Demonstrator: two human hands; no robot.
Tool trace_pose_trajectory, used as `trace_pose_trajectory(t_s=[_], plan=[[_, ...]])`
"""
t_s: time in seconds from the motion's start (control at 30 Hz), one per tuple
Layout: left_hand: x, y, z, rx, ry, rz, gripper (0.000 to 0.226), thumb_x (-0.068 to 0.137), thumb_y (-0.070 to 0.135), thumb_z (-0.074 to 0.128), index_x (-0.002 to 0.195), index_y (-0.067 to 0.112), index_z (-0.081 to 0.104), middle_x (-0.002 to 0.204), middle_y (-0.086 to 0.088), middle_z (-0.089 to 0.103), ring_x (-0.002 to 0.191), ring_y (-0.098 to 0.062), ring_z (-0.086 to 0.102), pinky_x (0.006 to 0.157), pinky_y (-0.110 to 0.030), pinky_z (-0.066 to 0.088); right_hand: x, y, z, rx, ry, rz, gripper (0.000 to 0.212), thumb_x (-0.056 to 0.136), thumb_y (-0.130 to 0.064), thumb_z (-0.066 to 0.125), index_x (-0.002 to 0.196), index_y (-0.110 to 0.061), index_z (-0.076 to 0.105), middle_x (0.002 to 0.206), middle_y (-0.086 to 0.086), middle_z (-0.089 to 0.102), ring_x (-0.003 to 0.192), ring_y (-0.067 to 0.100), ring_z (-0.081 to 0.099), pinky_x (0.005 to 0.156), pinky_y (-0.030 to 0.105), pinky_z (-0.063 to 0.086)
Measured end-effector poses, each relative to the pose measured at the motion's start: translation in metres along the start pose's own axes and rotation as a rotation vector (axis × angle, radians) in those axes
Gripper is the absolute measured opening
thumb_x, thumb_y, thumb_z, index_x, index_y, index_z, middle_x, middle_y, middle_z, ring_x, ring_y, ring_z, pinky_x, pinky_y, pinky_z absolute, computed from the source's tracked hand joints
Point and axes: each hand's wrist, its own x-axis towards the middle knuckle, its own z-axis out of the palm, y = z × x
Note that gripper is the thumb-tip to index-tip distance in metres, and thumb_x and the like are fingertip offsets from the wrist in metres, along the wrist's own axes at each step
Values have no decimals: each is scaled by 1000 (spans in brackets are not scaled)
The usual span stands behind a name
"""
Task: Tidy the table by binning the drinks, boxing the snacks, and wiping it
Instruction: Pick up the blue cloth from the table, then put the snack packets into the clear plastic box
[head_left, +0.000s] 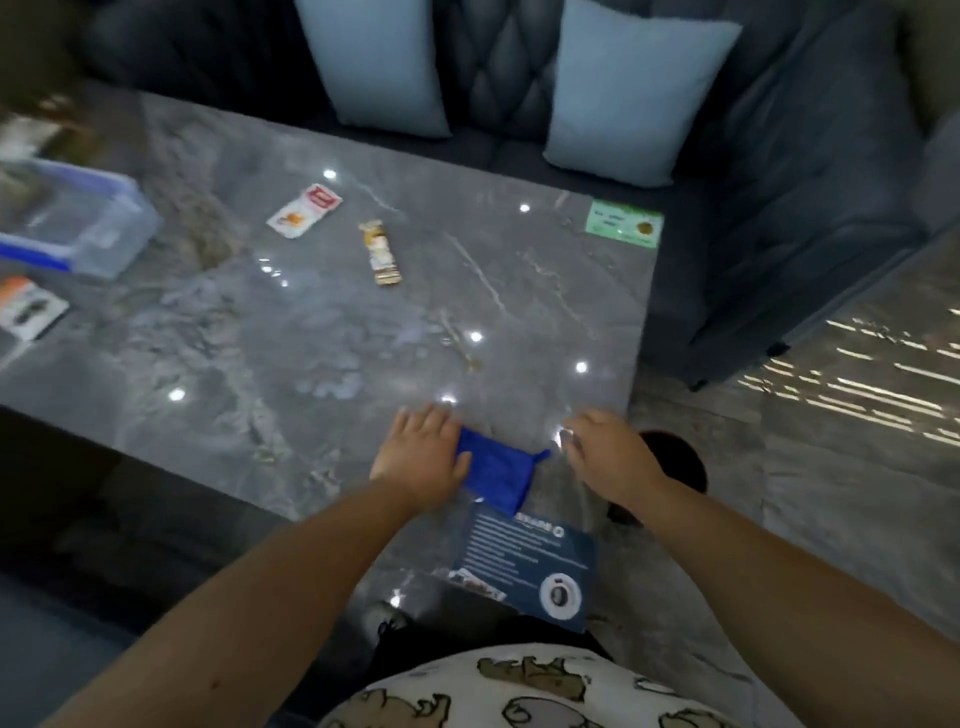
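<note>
A folded blue cloth lies near the front right corner of the grey marble table. My left hand rests flat on the cloth's left edge, fingers straight. My right hand hovers just right of the cloth with relaxed fingers, holding nothing. Two snack packets lie farther back: a white and red one and a gold bar wrapper. A clear plastic box with blue trim stands at the left edge. A round dark bin sits on the floor beside the table's right edge, partly hidden by my right arm.
A dark blue printed card lies at the table's front edge and a green card at the far right corner. An orange and white packet lies at the left. A dark sofa with two pale blue cushions runs behind the table.
</note>
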Motion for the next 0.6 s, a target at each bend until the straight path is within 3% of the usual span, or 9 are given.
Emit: trace_pose_trajectory(t_s=[0.13, 0.23, 0.43, 0.6], plan=[[-41, -59, -2, -51, 61, -114, 63, 94, 46, 38, 148, 14, 29, 153, -9, 34, 140, -26, 28, 115, -41, 14, 25, -76, 12, -75, -45, -149, 17, 88, -21, 49, 92, -7, 58, 106, 14, 57, 97, 34, 55, 83, 38, 42], [-82, -118, 2, -89, 76, -209, 61, 93, 46, 37, 147, 17, 32, 150, -7, 38, 137, -26, 33, 115, -41, 17, 43, -139, 30, -112, -67, -259, 30, 89, -25, 48, 113, -11, 61, 121, 8, 57, 107, 30, 53, 92, 37, 43], [-167, -224, 34, -151, 95, -431, 62, 92, 50, 35, 146, 19, 33, 151, -3, 37, 139, -25, 31, 116, -43, 20, 73, -265, 78, -184, -77, -457, 35, 89, -29, 49, 118, -15, 60, 125, 5, 57, 110, 26, 52, 91, 33, 42], [-216, -279, 52, -225, 105, -603, 64, 94, 51, 34, 148, 17, 27, 156, -4, 28, 145, -25, 20, 118, -44, 13, 93, -352, 108, -256, -117, -577, 43, 87, -32, 52, 127, -18, 54, 128, 6, 56, 115, 28, 49, 96, 32, 37]])
